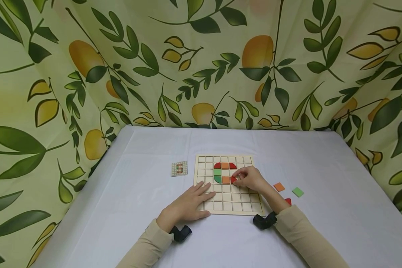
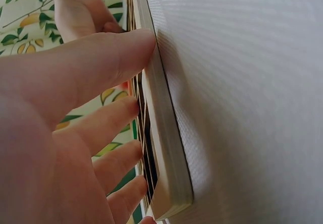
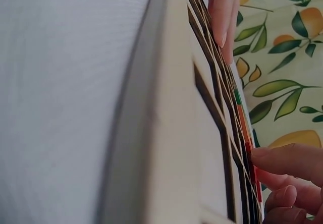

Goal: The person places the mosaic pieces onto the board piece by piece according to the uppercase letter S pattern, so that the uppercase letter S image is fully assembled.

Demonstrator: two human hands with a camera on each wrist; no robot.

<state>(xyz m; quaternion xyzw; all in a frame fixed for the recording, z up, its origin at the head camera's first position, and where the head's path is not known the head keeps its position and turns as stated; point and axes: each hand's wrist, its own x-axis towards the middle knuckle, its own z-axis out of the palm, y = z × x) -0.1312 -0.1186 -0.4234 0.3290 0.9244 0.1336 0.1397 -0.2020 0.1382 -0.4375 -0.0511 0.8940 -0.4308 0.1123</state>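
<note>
A square wooden grid board [image 1: 228,208] lies on the white table. My left hand [image 1: 189,203] rests at its near left corner, fingers spread over the grid and thumb [image 2: 136,45] along the front edge. My right hand [image 1: 251,178] reaches over the board's right side, thumb and forefinger pinching a red quarter-round tile [image 1: 233,179] at the lower right of the pattern. Left of that tile are an orange tile [image 1: 226,179] and a green rounded tile [image 1: 217,179]. Above sit a light green square [image 1: 217,172] and a top row with an orange square [image 1: 225,165] between red rounded tiles.
A small pattern card [image 1: 179,169] lies left of the board. To the right are loose tiles: an orange one [image 1: 279,187], a green one [image 1: 297,192] and a red one [image 1: 288,201] partly behind the right forearm. A leaf-and-fruit curtain [image 1: 201,74] surrounds the table.
</note>
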